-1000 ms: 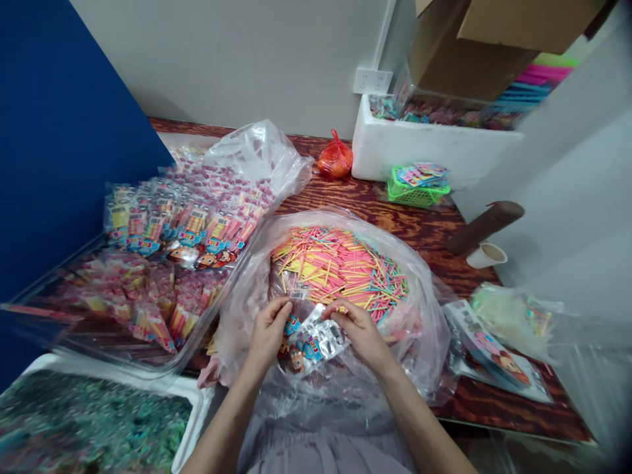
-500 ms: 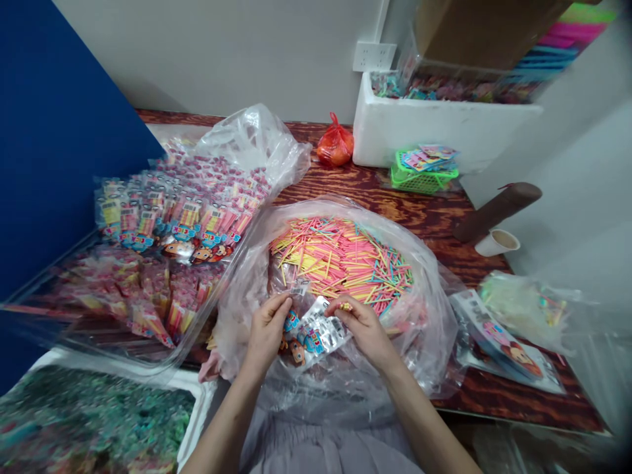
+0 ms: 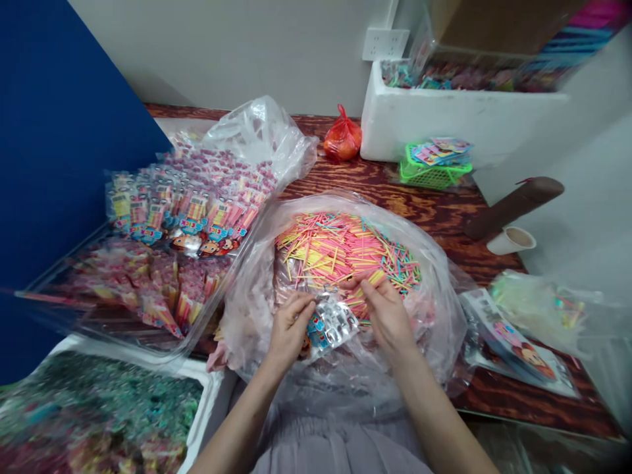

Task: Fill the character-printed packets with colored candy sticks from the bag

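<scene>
Between finger and thumb, my left hand (image 3: 291, 324) pinches the edge of a small printed packet (image 3: 332, 324) with a silvery face and a cartoon figure. My right hand (image 3: 388, 309) is closed on a small bunch of yellow candy sticks (image 3: 374, 278), just right of and above the packet. Both hands are over a large clear plastic bag (image 3: 439, 263), spread open. Inside it lies a heap of thin candy sticks (image 3: 340, 247) in pink, yellow, green and blue. My right fingers partly hide the bunch.
At left, a clear tray (image 3: 197, 329) holds many filled packets (image 3: 192, 217). A foam box (image 3: 197, 375) stands lower left. Behind are a red bag of fruit (image 3: 342, 139), a white foam box (image 3: 444, 122) and a green basket (image 3: 434, 174). A paper cup (image 3: 511, 241) and flat packets (image 3: 518, 345) lie right.
My right hand has moved up and away from the packet, toward the stick heap, with the yellow sticks showing more. My left hand keeps its pinch on the packet. The view has shifted slightly.
</scene>
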{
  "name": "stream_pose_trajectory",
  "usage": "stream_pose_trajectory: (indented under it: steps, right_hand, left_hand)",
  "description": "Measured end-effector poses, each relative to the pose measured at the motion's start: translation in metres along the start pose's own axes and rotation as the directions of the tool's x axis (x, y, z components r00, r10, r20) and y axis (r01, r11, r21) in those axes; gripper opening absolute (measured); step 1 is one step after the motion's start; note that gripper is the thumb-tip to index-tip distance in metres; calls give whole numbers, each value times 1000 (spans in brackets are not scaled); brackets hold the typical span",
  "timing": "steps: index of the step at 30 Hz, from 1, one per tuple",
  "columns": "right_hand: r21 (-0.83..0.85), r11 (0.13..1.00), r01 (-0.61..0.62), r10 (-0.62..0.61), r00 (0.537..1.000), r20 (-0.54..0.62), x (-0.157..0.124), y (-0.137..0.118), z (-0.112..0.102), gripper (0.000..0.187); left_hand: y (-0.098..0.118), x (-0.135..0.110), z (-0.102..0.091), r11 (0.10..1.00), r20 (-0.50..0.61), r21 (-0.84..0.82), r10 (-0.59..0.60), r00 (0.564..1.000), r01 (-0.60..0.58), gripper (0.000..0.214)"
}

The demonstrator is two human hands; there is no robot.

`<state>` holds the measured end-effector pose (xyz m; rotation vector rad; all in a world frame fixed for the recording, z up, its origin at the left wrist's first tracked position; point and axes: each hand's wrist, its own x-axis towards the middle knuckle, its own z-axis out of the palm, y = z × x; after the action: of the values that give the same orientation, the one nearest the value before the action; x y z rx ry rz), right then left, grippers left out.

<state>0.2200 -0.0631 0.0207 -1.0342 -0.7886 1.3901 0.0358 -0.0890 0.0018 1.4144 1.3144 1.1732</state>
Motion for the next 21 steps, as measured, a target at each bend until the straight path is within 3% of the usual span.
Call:
stream_pose_trajectory:
  steps: [5,9,12,15,21]
  right_hand:
    - [331,940,-81,49,993,104,13,-26,23,10]
    - [406,906,-119,70,989,132,11,-24,38,11]
    - [316,938,-139,112,989,101,3,-15,43,12]
    - [118,983,-140,132,988,75,-6,-9,42,14]
    - [-208,976,-70,117,967,225,-16,-19,39,27]
  left_hand:
    - [6,0,3,1000,72,-14,18,997,-17,19]
    - [3,-5,6,999,45,-46,-12,999,14,19]
    - [0,-8,8,995,-16,-93,-40,999,38,17]
    - [0,-10,8,992,-11,-120,-38,999,36,17]
    - [5,-8,4,986,-21,-165,-9,1000,5,18]
